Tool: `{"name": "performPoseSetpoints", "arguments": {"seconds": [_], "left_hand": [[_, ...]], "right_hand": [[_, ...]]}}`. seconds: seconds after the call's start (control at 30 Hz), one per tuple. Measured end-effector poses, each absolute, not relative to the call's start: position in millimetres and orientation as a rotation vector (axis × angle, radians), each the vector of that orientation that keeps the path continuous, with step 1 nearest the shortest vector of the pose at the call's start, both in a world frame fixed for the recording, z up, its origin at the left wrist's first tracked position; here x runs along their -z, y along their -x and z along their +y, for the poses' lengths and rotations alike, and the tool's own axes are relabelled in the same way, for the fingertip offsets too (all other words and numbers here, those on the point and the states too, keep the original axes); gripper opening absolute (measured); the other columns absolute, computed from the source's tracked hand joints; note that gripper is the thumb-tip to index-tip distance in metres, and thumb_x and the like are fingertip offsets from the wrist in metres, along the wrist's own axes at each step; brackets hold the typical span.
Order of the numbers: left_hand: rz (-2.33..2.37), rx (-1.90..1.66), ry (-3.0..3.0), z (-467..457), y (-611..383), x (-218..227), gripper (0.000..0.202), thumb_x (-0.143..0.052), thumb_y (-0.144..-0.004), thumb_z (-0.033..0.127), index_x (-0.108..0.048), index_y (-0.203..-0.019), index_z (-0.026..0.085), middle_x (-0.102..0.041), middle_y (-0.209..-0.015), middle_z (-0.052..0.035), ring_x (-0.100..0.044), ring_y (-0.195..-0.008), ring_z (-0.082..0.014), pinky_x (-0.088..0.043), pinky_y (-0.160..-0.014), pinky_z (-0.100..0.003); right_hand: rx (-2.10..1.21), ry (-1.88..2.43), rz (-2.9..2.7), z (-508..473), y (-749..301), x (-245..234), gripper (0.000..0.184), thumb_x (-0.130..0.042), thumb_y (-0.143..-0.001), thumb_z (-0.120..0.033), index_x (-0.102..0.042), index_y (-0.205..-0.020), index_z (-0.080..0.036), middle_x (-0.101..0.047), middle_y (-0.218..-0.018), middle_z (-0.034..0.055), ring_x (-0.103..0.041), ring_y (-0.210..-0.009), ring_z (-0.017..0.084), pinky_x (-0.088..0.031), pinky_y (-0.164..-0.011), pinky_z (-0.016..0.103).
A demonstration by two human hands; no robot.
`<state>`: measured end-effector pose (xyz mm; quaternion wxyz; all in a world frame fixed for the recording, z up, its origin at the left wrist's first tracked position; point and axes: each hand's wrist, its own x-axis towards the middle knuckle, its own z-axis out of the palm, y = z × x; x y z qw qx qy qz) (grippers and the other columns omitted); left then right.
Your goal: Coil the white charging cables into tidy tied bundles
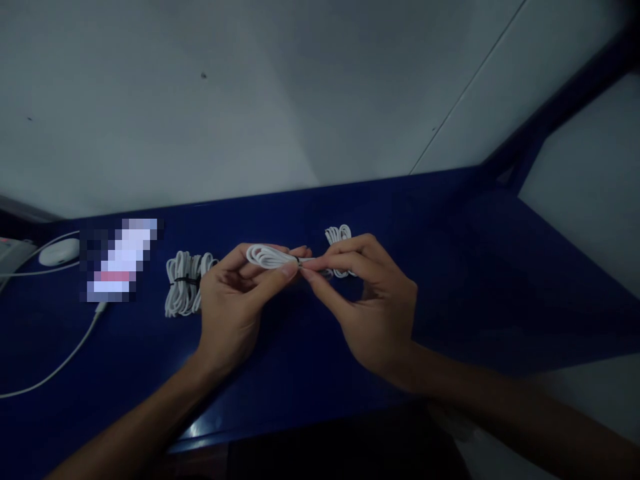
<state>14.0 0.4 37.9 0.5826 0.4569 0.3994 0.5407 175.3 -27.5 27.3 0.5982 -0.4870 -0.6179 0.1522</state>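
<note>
A white cable (265, 256), coiled into a flat looped bundle, is held above the blue table. My left hand (235, 300) is closed on it, thumb on top near the middle. A thin dark tie (299, 261) shows round the bundle by the thumb tip. My right hand (375, 303) pinches with thumb and forefinger right at that tie; the fingertips hide its ends. Behind my right fingers lies a loose coiled white cable (339, 233), partly covered. Left of my left hand lie white cable bundles (183, 283) bound with a black tie.
A phone with a lit, blurred screen (120, 260) is on the left, with a white charging cord (75, 363) plugged in. Beside it sits a white rounded device (59, 253). The blue table (450, 267) meets a grey wall (225, 120); a dark blue frame (560, 100) rises at right.
</note>
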Motion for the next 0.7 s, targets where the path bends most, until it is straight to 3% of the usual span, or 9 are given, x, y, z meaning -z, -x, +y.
{"name": "performPoseSetpoints", "arguments": {"seconds": [0.7], "left_hand": [[0.931, -1.273, -1.013, -3.0, -15.5, -37.0, 0.012, -0.089, -0.086, 0.016, -0.082, -0.095, 0.018, -0.086, -0.098, -0.0068, -0.082, -0.105, -0.0244, -0.068, -0.093, -0.031]], "right_hand": [[-0.045, 0.958, -1.580, -21.5, -179.6, -25.8, 0.020, -0.075, -0.096, -0.004, -0.075, -0.098, -0.024, -0.069, -0.092, 0.0022, -0.067, -0.085, 0.018, -0.060, -0.072, 0.038]]}}
